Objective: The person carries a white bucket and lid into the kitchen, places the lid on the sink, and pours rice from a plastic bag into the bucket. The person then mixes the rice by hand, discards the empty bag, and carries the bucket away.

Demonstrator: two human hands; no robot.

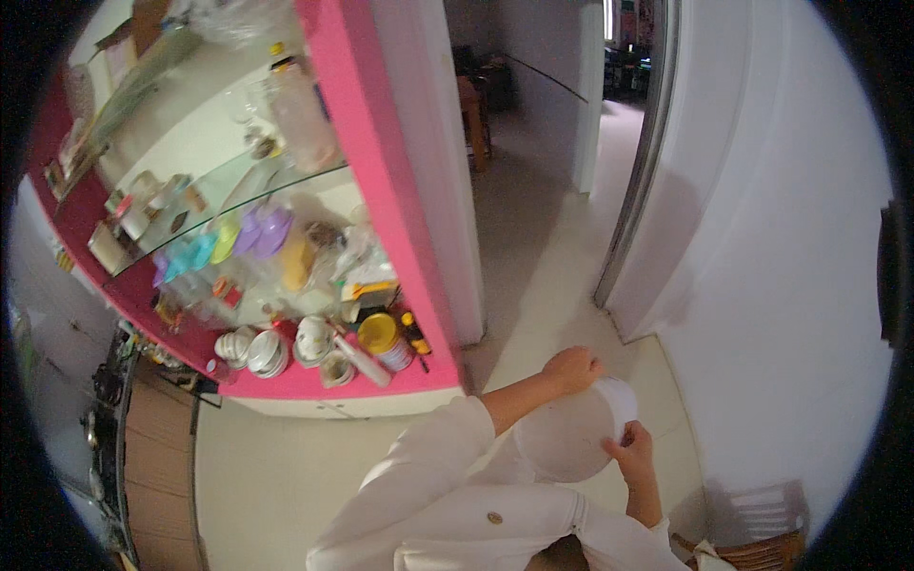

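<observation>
A white, round, wide-mouthed container (pixel 568 437), perhaps a plastic basin, is held in front of my body above the pale floor. My left hand (pixel 573 370) grips its far rim with the fingers curled over the edge. At the right side of the rim, my right hand (pixel 634 451) pinches the edge between thumb and fingers. The opening is turned toward me, and I make out nothing inside it. White sleeves (pixel 428 464) cover my arms down to the forearms.
To the left stands a pink shelf unit (pixel 421 235) with bowls (pixel 268 353), a yellow-lidded jar (pixel 385 341) and bottles. A doorway (pixel 543 214) opens ahead. A white wall (pixel 778 342) runs along the right, with a wooden chair (pixel 764 549) low down. Kitchen cabinets (pixel 158 464) line the far left.
</observation>
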